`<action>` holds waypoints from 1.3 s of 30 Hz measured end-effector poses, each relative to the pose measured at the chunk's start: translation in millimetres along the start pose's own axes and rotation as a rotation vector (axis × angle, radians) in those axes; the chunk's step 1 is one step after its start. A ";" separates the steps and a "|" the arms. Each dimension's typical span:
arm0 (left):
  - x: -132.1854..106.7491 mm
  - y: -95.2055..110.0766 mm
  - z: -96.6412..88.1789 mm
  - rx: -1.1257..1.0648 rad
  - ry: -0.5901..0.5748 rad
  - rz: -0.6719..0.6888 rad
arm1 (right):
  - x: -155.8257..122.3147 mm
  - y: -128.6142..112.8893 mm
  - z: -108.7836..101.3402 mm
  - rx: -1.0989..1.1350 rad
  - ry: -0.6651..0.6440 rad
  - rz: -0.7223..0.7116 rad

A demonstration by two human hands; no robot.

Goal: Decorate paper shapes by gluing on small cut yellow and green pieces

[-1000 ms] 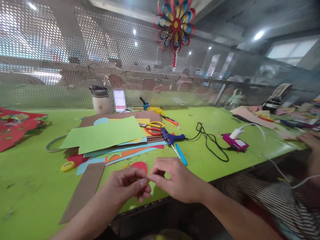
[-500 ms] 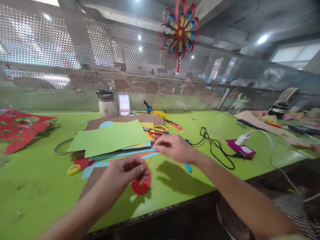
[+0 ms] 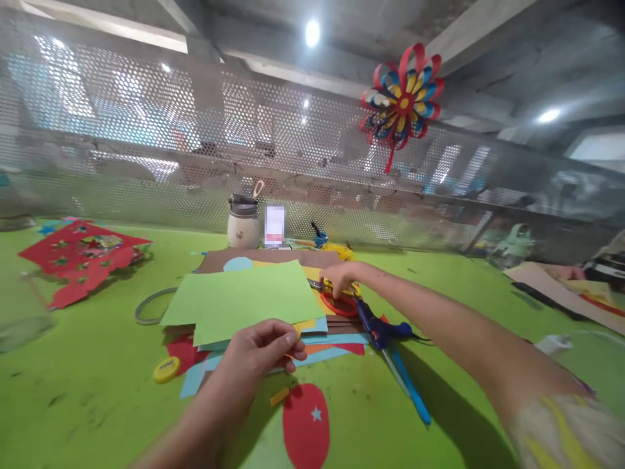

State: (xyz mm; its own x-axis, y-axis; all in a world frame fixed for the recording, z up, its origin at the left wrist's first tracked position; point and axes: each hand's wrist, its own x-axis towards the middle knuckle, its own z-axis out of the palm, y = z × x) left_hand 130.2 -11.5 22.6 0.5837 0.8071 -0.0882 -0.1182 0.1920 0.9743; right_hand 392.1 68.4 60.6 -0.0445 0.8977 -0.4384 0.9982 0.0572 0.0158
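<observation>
My right hand (image 3: 340, 279) reaches over the paper stack, its fingers curled down on the yellow and red handles of the scissors (image 3: 336, 306). Closed in a pinch, my left hand (image 3: 268, 348) hovers at the near edge of the green sheet (image 3: 244, 299); whatever its fingertips hold is too small to make out. Below it a red paper oval (image 3: 306, 443) with a small pale star (image 3: 316, 414) lies on the table, a short yellow strip (image 3: 280, 396) beside it. A dark blue glue gun (image 3: 383, 330) and a light blue stick (image 3: 413, 391) lie right of the stack.
A yellow tape measure (image 3: 166, 369) and a grey ring (image 3: 146, 309) sit left of the stack. Cut red paper (image 3: 83, 260) lies farther left. A bottle (image 3: 243, 225) and a phone (image 3: 275, 226) stand by the perforated screen. A paper flower (image 3: 404, 103) hangs above.
My right hand has moved away from me onto the scissors. My left hand has moved off the red paper, which now shows its star. The view has shifted left and tilted.
</observation>
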 end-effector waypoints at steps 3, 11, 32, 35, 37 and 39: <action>0.7 0.6 -5.9 -0.040 -0.010 0.008 | 5.4 2.1 0.0 -0.013 -0.081 -0.019; -3.9 1.4 -8.4 -0.038 -0.022 0.017 | 17.8 20.1 5.9 -0.044 -0.055 -0.039; -7.1 0.3 -2.6 -0.107 -0.023 -0.054 | -39.3 87.8 -12.1 0.415 0.448 0.317; -11.3 4.8 -1.2 -0.116 -0.037 -0.049 | -71.9 86.9 1.4 0.663 0.468 0.281; -11.8 4.9 -1.6 -0.113 -0.052 -0.056 | -94.1 76.1 21.2 0.860 0.486 0.227; -10.9 3.1 -2.3 -0.113 -0.056 -0.072 | -117.6 56.9 45.1 1.058 0.493 0.153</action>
State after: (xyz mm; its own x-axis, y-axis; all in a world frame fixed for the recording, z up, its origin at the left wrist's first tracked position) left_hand 121.6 -18.4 26.1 0.6376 0.7570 -0.1426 -0.1618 0.3126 0.9360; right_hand 455.9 -53.6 72.6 0.2997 0.9490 -0.0981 0.5198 -0.2486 -0.8173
